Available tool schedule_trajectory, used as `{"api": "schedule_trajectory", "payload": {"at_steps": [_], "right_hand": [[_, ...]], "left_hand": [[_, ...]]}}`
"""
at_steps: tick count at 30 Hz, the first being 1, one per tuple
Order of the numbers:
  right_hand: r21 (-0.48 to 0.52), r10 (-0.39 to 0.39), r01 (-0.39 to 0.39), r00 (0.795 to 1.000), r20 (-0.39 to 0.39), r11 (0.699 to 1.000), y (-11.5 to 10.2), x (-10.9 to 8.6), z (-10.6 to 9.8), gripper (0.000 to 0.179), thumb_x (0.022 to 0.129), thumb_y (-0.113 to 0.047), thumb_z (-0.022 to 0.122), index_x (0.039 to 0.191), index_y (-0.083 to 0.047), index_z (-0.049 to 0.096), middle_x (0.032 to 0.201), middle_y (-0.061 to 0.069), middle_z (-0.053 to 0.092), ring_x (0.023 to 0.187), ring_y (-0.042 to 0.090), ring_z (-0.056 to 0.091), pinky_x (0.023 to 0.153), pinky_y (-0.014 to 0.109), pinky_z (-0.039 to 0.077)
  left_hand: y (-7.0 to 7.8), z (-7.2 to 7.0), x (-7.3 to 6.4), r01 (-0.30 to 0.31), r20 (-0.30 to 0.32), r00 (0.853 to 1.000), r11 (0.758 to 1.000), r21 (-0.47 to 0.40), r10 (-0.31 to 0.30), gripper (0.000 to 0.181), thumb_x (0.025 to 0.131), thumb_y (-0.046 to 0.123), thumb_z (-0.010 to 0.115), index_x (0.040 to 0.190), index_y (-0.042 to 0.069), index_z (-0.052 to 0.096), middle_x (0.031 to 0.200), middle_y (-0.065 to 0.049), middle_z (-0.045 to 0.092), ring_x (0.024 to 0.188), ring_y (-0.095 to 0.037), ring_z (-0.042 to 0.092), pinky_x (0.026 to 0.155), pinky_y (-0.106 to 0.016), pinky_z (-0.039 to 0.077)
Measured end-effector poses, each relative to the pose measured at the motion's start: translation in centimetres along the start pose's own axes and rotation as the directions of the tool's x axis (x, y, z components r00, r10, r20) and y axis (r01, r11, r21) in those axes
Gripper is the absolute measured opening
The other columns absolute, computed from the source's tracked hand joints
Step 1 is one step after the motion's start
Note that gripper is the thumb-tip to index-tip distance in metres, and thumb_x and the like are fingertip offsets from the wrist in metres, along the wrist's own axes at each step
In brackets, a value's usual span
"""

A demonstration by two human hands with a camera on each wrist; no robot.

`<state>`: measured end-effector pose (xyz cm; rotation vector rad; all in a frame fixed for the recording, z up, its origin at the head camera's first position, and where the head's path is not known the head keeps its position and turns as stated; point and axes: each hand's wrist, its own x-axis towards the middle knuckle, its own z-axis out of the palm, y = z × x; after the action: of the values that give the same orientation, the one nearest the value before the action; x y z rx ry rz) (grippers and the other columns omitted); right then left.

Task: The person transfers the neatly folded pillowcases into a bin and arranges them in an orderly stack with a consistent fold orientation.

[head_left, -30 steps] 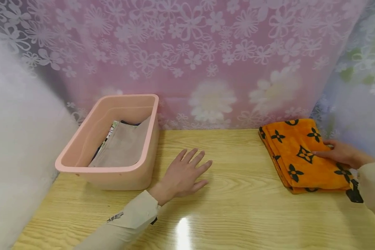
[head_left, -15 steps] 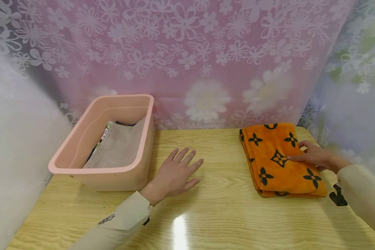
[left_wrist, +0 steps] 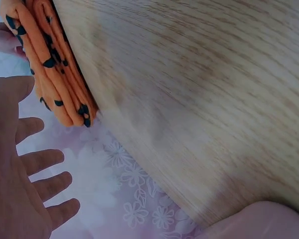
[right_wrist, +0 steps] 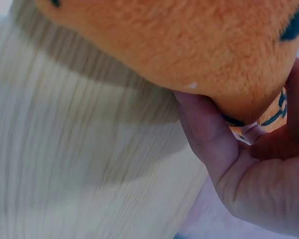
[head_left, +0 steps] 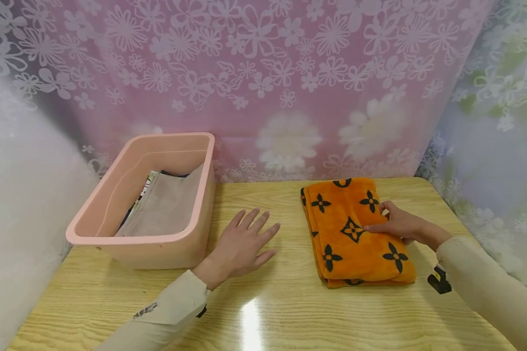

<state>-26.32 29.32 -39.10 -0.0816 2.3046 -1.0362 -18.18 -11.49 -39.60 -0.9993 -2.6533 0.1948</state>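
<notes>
A folded orange towel (head_left: 351,234) with dark flower motifs lies at the right of the wooden table. My right hand (head_left: 406,224) grips its right edge, thumb on top and fingers curled underneath. In the right wrist view the plush orange cloth (right_wrist: 189,45) bulges over the hand (right_wrist: 254,164), and the fingertips are partly hidden by it. Fingers spread, my left hand (head_left: 239,248) is held over the table between the towel and a pink tub, holding nothing. The left wrist view shows that hand (left_wrist: 20,164) apart from the towel's layered folds (left_wrist: 55,74).
The pink plastic tub (head_left: 140,239) stands at the left with a folded grey-beige cloth (head_left: 162,204) and other cloths in it. A pink floral curtain (head_left: 246,97) hangs behind the wooden table (head_left: 290,312), and pale sheets flank both sides.
My right hand has moved the orange towel left across the table, toward the left hand. The left hand keeps its spread pose; the head view shifted slightly.
</notes>
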Motion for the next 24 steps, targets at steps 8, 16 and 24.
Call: {"api": "schedule_trajectory", "payload": {"at_steps": [8, 16, 24], "right_hand": [[-0.047, -0.066, 0.067, 0.998, 0.023, 0.997, -3.3, 0.9, 4.7, 0.066, 0.087, -0.043, 0.068, 0.109, -0.005, 0.019, 0.093, 0.017, 0.037, 0.071, 0.025, 0.053, 0.052, 0.034, 0.046], [-0.089, -0.128, 0.127, 0.992, -0.008, 0.988, -5.4, 1.2, 7.8, 0.065, 0.086, -0.044, 0.07, 0.106, -0.004, 0.022, 0.092, 0.016, 0.041, 0.069, 0.023, 0.052, 0.058, 0.033, 0.044], [-0.038, -0.125, 0.125, 0.992, 0.008, 0.991, -6.4, 1.1, 9.3, 0.063, 0.087, -0.041, 0.069, 0.106, -0.004, 0.021, 0.105, 0.022, 0.047, 0.07, 0.023, 0.06, 0.058, 0.034, 0.051]], "left_hand": [[-0.4, 0.1, -0.4, 0.028, 0.011, 1.0, 0.999, -0.019, -0.027, 0.054, 0.096, 0.052, 0.046, 0.142, 0.024, 0.048, 0.144, -0.01, 0.043, 0.133, -0.032, 0.036, 0.107, -0.05, 0.028], [-0.9, 0.1, -0.9, 0.047, -0.016, 0.999, 0.998, -0.052, -0.048, 0.051, 0.096, 0.046, 0.05, 0.14, 0.022, 0.05, 0.142, -0.012, 0.045, 0.131, -0.034, 0.038, 0.105, -0.052, 0.03], [-1.2, 0.5, -1.4, 0.05, -0.05, 0.997, 0.998, -0.027, -0.051, 0.051, 0.095, 0.047, 0.05, 0.138, 0.021, 0.052, 0.14, -0.013, 0.047, 0.129, -0.034, 0.04, 0.104, -0.051, 0.031]]}}
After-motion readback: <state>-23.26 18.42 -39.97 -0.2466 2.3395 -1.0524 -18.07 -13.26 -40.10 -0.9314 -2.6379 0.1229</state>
